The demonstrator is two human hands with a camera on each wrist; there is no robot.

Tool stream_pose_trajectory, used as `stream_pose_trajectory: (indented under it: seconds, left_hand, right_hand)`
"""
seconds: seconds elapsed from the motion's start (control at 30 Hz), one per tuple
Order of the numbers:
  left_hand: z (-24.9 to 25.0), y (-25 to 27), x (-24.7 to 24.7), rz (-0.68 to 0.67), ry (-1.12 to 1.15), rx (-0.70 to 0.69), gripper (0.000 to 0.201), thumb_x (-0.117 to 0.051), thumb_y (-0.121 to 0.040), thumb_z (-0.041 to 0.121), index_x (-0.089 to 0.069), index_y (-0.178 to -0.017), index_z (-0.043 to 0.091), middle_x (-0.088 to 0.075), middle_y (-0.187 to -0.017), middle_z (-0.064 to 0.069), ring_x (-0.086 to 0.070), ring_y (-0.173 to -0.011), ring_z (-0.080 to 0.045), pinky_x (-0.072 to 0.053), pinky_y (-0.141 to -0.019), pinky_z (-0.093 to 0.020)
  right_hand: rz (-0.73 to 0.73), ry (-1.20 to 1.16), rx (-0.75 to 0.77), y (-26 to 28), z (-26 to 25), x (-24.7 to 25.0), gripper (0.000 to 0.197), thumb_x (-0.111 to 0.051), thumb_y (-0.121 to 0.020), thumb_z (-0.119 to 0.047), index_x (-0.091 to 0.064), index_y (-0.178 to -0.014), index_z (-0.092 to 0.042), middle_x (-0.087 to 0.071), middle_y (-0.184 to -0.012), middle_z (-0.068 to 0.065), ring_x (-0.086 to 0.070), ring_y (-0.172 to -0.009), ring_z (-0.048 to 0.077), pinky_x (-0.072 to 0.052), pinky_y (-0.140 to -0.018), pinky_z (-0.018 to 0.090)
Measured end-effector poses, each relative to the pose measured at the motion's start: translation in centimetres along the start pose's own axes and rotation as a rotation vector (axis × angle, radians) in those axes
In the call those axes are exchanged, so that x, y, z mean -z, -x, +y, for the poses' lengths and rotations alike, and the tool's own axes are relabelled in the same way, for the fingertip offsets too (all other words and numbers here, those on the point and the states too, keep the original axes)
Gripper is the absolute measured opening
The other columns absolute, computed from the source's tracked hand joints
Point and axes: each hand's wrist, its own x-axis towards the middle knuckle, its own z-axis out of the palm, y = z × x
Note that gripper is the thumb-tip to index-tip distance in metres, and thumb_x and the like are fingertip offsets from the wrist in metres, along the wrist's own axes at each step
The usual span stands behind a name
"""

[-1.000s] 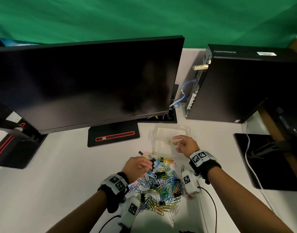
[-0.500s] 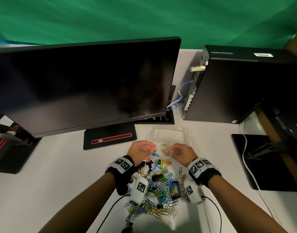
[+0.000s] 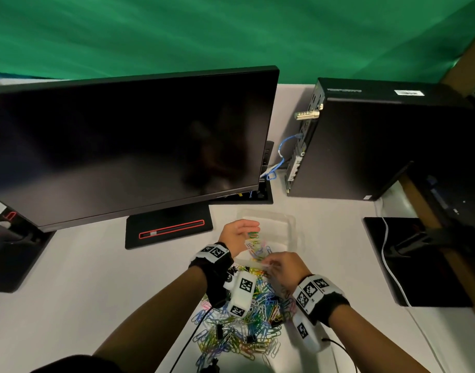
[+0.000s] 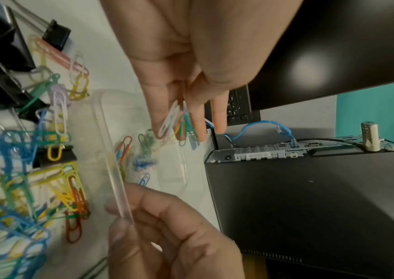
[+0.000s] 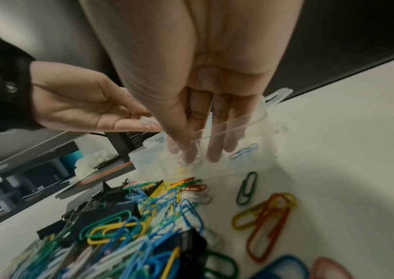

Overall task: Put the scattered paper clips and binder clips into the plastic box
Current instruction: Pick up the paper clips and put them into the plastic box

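Near the desk's (image 3: pixel 69 278) middle, ahead of the clip pile: clear plastic box (image 3: pixel 287 224), lid off, holding a few paper clips (image 4: pixel 124 149) in orange, green and blue. Left hand (image 3: pixel 237 235) above the box, fingers straight and pointing down, white and green clips (image 4: pixel 174 120) hanging loosely at the fingertips; whether pinched or dropping, impossible to tell. Right hand (image 3: pixel 283 267) at the box's near rim, thumb and fingers pinching that edge. Behind the hands, toward the desk's near edge: heap of coloured paper clips (image 3: pixel 247 329) mixed with black binder clips (image 5: pixel 110 211), a few strays (image 5: pixel 265 213) lying apart on the right. Farther back: dark monitor (image 3: pixel 128 146) left, black computer (image 3: pixel 378 146) right.
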Motion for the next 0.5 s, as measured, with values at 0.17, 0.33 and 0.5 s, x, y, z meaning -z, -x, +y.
stream_pose_trajectory:
  seconds: [0.17, 0.33, 0.5]
  left_hand:
    - [0.1, 0.3, 0.4, -0.060, -0.093, 0.134, 0.037, -0.027, -0.097, -0.002, -0.051, -0.125, 0.002, -0.052, -0.128, -0.019, -0.043, -0.118, -0.032, -0.023, -0.110, -0.046]
    - [0.2, 1.4, 1.4, -0.054, -0.232, 0.027, 0.034, -0.034, -0.093, -0.011, -0.057, -0.116, 0.001, -0.061, -0.103, -0.008, -0.059, -0.090, -0.025, -0.042, -0.093, -0.039]
    - [-0.8, 3.7, 1.8, -0.129, -0.616, -0.088, 0.022, -0.052, -0.087, -0.007, -0.067, -0.096, 0.006, -0.061, -0.078, 0.007, -0.056, -0.062, -0.001, -0.044, -0.055, -0.009]
  right_hand:
    - [0.041, 0.014, 0.047, 1.0, 0.1, 1.3, 0.028, -0.056, -0.086, -0.002, -0.070, -0.107, -0.015, -0.068, -0.113, 0.001, -0.060, -0.106, 0.015, -0.041, -0.097, 0.018]
    - [0.127, 0.018, 0.077, 2.0, 0.2, 2.6, 0.023, -0.059, -0.084, -0.005, -0.071, -0.100, -0.016, -0.067, -0.100, -0.003, -0.055, -0.083, 0.010, -0.038, -0.072, 0.012]
    - [0.028, 0.066, 0.100, 4.0, 0.5, 2.1, 0.017, -0.061, -0.084, -0.011, -0.070, -0.095, -0.020, -0.063, -0.089, -0.008, -0.048, -0.061, -0.003, -0.038, -0.061, 0.011]
